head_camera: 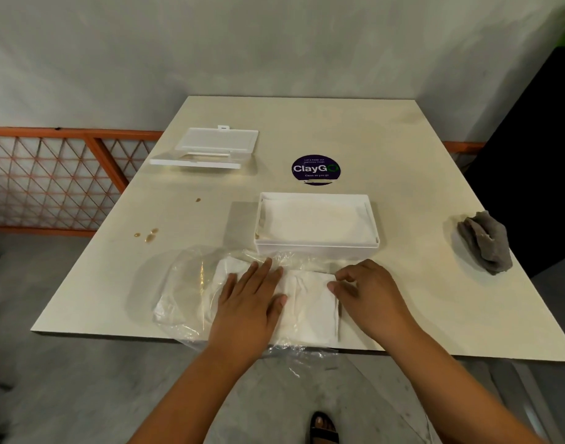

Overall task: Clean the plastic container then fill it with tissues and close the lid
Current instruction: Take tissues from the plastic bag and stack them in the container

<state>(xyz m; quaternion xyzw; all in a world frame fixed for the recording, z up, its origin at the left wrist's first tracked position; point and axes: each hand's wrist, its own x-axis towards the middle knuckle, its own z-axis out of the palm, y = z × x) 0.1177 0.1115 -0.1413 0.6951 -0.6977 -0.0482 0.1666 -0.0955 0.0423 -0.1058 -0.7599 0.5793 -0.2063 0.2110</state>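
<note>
A white plastic container [318, 249] stands open at the table's middle with white tissues [313, 219] lying inside. Its white lid [207, 149] rests apart at the far left, upside down. In front of the container lies a clear plastic bag [185, 283] with a stack of white tissues [310, 302] partly out of it. My left hand [249, 302] lies flat, fingers spread, on the bag and the stack's left side. My right hand [367, 293] curls its fingers at the stack's right edge; whether it pinches a tissue is unclear.
A crumpled grey cloth [484, 243] sits near the table's right edge. A round purple sticker [315, 169] is behind the container. Brown drops [148, 235] stain the left of the table [403, 149]. An orange lattice railing [50, 177] runs along the left. The bag overhangs the near edge.
</note>
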